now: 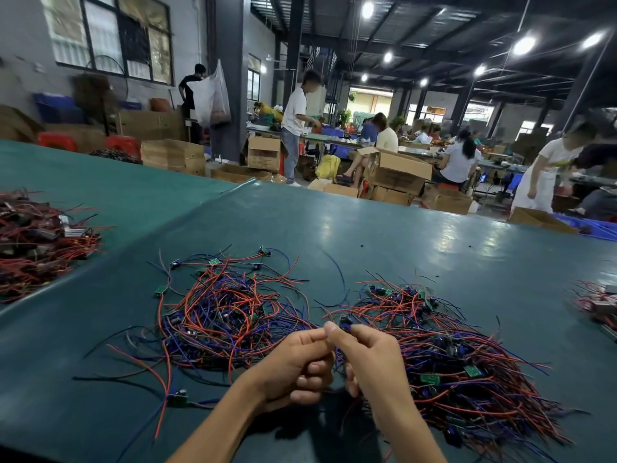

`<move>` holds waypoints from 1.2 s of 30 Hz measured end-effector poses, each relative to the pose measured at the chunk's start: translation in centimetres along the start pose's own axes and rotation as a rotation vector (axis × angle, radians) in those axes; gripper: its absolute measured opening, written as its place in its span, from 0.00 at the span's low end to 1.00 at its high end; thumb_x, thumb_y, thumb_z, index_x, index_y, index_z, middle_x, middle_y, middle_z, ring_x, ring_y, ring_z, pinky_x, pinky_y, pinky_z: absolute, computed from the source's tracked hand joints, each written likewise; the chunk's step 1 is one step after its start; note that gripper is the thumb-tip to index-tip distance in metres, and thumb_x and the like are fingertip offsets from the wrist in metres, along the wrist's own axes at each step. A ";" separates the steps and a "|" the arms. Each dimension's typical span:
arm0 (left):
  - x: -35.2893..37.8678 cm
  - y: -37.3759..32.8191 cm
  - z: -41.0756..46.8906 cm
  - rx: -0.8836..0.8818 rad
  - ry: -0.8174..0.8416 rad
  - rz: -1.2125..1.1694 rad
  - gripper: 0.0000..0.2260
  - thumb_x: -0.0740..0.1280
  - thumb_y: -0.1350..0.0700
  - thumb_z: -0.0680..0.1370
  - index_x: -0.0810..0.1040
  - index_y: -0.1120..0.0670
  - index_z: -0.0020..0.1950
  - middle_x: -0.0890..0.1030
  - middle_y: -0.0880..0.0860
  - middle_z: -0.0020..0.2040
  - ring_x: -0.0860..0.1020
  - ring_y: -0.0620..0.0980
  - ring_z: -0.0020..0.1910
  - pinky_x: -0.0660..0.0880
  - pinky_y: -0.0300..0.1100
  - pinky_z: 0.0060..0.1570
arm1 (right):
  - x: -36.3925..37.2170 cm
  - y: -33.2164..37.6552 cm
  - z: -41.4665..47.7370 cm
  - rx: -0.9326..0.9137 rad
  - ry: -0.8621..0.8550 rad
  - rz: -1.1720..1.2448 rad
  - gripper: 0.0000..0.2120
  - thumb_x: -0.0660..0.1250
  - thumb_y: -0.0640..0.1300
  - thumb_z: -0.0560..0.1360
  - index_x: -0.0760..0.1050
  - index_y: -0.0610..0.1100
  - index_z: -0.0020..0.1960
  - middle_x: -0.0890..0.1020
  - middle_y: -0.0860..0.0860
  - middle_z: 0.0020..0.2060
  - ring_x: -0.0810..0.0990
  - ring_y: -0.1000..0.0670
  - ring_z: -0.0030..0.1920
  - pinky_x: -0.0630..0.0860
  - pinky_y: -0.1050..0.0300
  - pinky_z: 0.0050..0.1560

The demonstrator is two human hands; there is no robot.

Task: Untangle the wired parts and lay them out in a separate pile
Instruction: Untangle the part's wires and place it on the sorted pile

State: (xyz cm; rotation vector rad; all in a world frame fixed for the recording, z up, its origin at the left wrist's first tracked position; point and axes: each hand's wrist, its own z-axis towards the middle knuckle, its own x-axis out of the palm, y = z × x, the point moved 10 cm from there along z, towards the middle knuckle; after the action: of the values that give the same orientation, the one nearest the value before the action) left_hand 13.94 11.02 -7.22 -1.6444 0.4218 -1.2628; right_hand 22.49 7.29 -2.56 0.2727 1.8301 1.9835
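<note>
Two heaps of small green circuit boards with red, blue and black wires lie on the green table (367,235). The left heap (230,309) is a loose tangle. The right heap (444,355) lies with its wires fanned toward the right. Between them, my left hand (293,365) and my right hand (370,359) meet just above the table. Both pinch one small dark wired part (345,320) at their fingertips, and its wires trail down between the hands. A single wired board (177,397) lies apart at the lower left.
A bigger pile of red-wired parts (36,245) sits at the far left and another bundle (597,305) at the right edge. A seam in the table cover (133,248) runs diagonally. Beyond the table's far edge are cardboard boxes (397,178) and several people working.
</note>
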 end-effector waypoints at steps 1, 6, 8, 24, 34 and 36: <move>0.1 0.2 0.1 -0.005 0.006 -0.001 0.12 0.65 0.52 0.84 0.74 0.55 0.66 0.62 0.49 0.31 0.59 0.40 0.22 0.59 0.30 0.18 | -0.3 -0.1 0.1 0.000 -0.009 0.010 0.21 0.75 0.50 0.75 0.74 0.34 0.37 0.65 0.50 0.23 0.64 0.48 0.22 0.61 0.55 0.24; -0.3 -0.2 0.3 0.008 -0.047 0.021 0.09 0.70 0.46 0.80 0.82 0.51 0.48 0.63 0.48 0.33 0.57 0.40 0.25 0.58 0.31 0.18 | -0.6 -1.6 -0.3 0.085 -0.032 0.216 0.12 0.73 0.47 0.76 0.81 0.41 0.38 0.67 0.45 0.28 0.62 0.51 0.24 0.59 0.61 0.22; -0.8 -0.6 0.4 0.047 -0.111 0.056 0.09 0.68 0.48 0.82 0.85 0.51 0.52 0.64 0.48 0.33 0.57 0.40 0.26 0.56 0.30 0.19 | -0.7 -1.7 -0.4 0.088 -0.046 0.273 0.09 0.72 0.46 0.77 0.85 0.41 0.44 0.71 0.43 0.30 0.64 0.50 0.26 0.62 0.59 0.22; -1.8 -1.7 -0.3 0.104 -0.174 0.043 0.09 0.78 0.54 0.70 0.83 0.54 0.46 0.74 0.52 0.37 0.66 0.39 0.24 0.61 0.31 0.15 | 0.4 -1.6 -0.8 0.156 0.044 0.643 0.19 0.74 0.38 0.66 0.81 0.40 0.57 0.84 0.43 0.43 0.82 0.48 0.38 0.71 0.57 0.25; -2.0 -1.6 -0.1 0.095 -0.167 0.114 0.10 0.80 0.53 0.69 0.81 0.54 0.42 0.71 0.59 0.46 0.66 0.41 0.25 0.64 0.32 0.16 | 0.3 -1.3 -0.9 0.155 0.041 0.592 0.11 0.73 0.43 0.69 0.85 0.45 0.51 0.84 0.44 0.43 0.81 0.49 0.37 0.71 0.58 0.23; -1.9 -1.5 -0.2 0.090 -0.157 0.113 0.12 0.81 0.52 0.68 0.81 0.55 0.43 0.74 0.58 0.43 0.68 0.40 0.25 0.64 0.32 0.16 | 0.3 -1.2 -1.0 0.158 0.047 0.592 0.12 0.73 0.43 0.70 0.85 0.44 0.53 0.83 0.44 0.43 0.80 0.49 0.36 0.71 0.58 0.23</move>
State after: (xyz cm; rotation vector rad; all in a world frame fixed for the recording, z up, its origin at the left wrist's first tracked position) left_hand 12.64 13.02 -6.94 -1.6071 0.3514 -1.0460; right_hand 22.00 6.60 -3.90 0.9136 2.1124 2.2207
